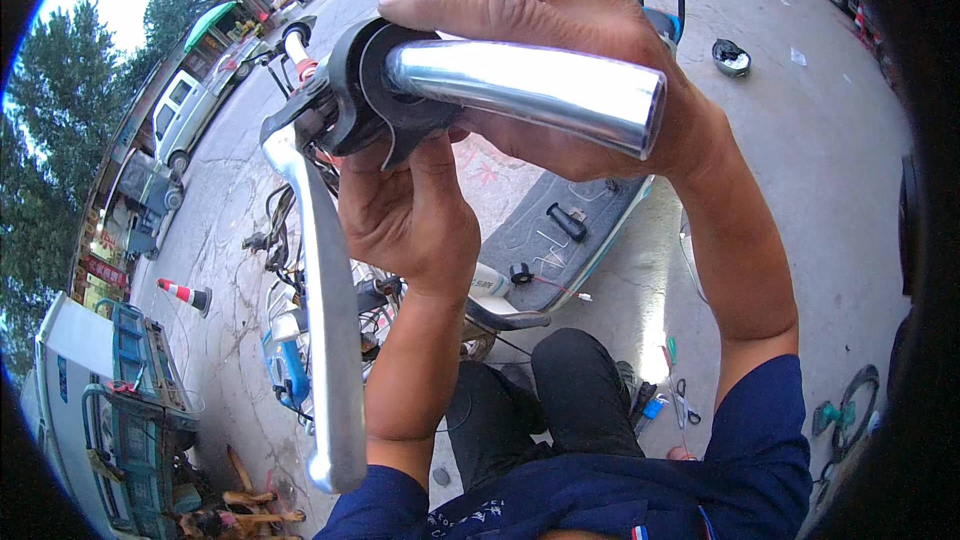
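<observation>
Close in front of me is a bare, shiny handlebar end (540,85). A black ring-shaped control housing (385,90) sits around the bar, just inboard of that end. Beside it, a silver brake lever (330,310) hangs down to the left. From below, my left hand (405,215) has its fingers closed on the underside of the housing. My right hand (580,30) curls behind and over the bar, its fingers reaching the top of the housing; its palm side is partly hidden by the tube.
Below lies a scooter's grey deck (535,210) with a black handlebar grip (567,222), hex keys (550,250) and a small black clamp (521,273) on it. A helmet-like bowl (731,58), tools (682,402), a traffic cone (185,295) and a blue-green cart (130,420) stand around.
</observation>
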A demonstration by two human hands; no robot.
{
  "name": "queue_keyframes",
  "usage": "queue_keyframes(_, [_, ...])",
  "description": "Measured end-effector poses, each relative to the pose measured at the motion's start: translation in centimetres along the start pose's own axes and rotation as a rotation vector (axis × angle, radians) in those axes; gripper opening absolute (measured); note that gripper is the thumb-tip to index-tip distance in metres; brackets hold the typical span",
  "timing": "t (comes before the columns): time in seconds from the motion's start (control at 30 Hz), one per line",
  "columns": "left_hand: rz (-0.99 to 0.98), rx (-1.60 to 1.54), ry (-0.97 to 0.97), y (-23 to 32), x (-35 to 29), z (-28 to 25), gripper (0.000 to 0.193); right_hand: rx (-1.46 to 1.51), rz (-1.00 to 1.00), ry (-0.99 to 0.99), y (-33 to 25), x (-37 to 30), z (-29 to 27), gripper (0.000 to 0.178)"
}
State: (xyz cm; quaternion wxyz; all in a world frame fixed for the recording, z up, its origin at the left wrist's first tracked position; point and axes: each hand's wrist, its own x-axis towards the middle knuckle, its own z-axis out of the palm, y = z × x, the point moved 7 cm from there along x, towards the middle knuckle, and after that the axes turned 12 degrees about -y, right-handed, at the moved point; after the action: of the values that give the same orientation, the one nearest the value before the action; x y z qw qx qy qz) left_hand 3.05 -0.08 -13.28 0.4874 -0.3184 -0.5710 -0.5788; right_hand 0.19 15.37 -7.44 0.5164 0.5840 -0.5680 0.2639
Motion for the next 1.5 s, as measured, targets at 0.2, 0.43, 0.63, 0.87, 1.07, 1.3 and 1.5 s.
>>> queue_keyframes(0.2, [-0.009,-0.046,-0.083,-0.2,0.0,0.1,0.022,-0.045,-0.075,-0.029,0.6,0.2,0.3,0.063])
queue_keyframes(0.43, [-0.011,0.005,-0.045,0.1,0.1,0.0,0.015,0.112,-0.121,-0.075,-0.3,1.8,-0.4,0.052])
queue_keyframes(0.63, [-0.016,-0.029,-0.016,0.1,-0.1,-0.1,0.016,0.182,-0.074,0.032,-0.1,1.8,-1.4,0.038])
queue_keyframes(0.87, [-0.036,0.004,-0.012,0.2,0.1,0.1,0.015,0.049,-0.053,-0.015,-0.6,1.3,-0.9,0.06])
queue_keyframes(1.07, [0.025,0.013,-0.106,0.0,0.1,0.0,0.021,0.024,-0.076,-0.151,-0.7,2.3,-0.7,0.062])
queue_keyframes(1.3, [-0.03,0.069,-0.164,-0.2,-0.2,0.1,0.028,0.045,-0.139,-0.131,-0.3,2.9,-0.7,0.061])
queue_keyframes(1.5, [0.017,0.043,-0.178,-0.1,-0.2,0.1,0.027,0.071,-0.106,-0.108,-0.4,1.5,-1.0,0.053])
